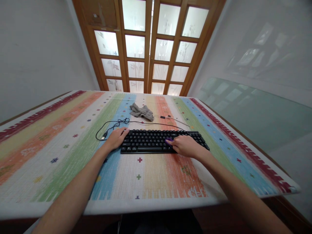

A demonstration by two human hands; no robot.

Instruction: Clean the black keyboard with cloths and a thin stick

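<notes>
A black keyboard [148, 149] lies flat on the table, its keys facing up. My left hand [117, 138] grips the keyboard's left end, with fingers at the upper left corner. Over the right part of the keys is my right hand [184, 145], fingers closed around a small purple object [168, 141] that touches the keys. Most of that object is hidden by the fingers, so its kind is unclear. The keyboard's black cable [112, 121] loops behind it to the left and ends in a USB plug [104, 135] near my left hand.
Behind the keyboard lies a crumpled grey cloth [141, 112]. To its right are a small black piece [162, 117] and a thin pale stick [179, 121]. A striped, colourful tablecloth [73, 152] covers the table. Wooden glass-paned doors [148, 48] stand beyond the far edge.
</notes>
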